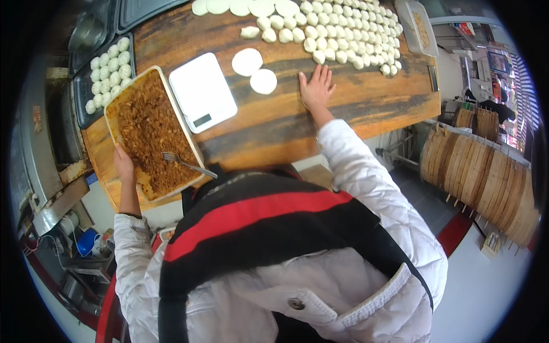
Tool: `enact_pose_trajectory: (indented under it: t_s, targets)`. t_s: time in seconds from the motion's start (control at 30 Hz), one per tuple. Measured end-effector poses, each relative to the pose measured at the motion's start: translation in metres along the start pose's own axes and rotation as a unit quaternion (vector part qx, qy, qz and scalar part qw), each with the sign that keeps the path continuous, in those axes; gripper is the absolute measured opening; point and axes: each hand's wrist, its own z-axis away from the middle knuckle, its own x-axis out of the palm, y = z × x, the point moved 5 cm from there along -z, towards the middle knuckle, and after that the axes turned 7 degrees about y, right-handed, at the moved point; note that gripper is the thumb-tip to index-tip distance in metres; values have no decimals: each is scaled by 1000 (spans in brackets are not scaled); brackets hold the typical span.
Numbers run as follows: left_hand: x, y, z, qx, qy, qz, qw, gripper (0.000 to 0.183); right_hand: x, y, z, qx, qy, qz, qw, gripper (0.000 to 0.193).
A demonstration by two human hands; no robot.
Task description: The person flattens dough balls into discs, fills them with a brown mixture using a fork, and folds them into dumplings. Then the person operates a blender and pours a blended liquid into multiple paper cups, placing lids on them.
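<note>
A white rectangular tray (pixel 170 91) of reddish-brown chopped filling (pixel 150 123) sits at the table's left front. My left hand (pixel 124 164) is closed on the tray's left rim, its fingers partly hidden. A fork (pixel 189 164) lies in the filling, its handle over the near edge. My right hand (pixel 316 90) rests flat on the wooden table with fingers spread, holding nothing. Just beyond it stand rows of small dough pieces (pixel 337 34). Two flat dough wrappers (pixel 263 81) lie to its left, beside a white kitchen scale (pixel 203 91).
More flattened wrappers (pixel 240 7) line the far edge. A dark tray (pixel 86 114) of finished buns (pixel 108 74) is at the far left, near a metal bowl (pixel 87 31). A clear plastic bin (pixel 416 28) stands far right; stacked bamboo steamers (pixel 480 177) stand beyond the table's right side.
</note>
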Motion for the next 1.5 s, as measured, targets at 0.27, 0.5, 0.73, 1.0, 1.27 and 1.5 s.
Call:
enact_pose_trajectory:
  t_s: [0.27,0.5,0.73,1.0,1.27,1.5]
  targets:
    - [-5,14,9,73,71,-71,992,57,-1,11,25,-133,121,-28,983,62]
    - [-8,18,7,95,83,-70,990,63,2,37,-15,0,-91,-356,930,58]
    - [-5,14,2,47,46,-83,994,70,-13,49,-25,34,-8,-134,990,54]
    - [-2,19,7,39,52,-48,997,70,2,37,-28,-2,52,-2,999,63]
    - [-5,26,23,20,41,-25,999,60,8,78,-35,105,-160,-152,970,40]
    - [-6,23,14,66,63,-32,995,60,-13,69,-2,111,-253,-220,936,28]
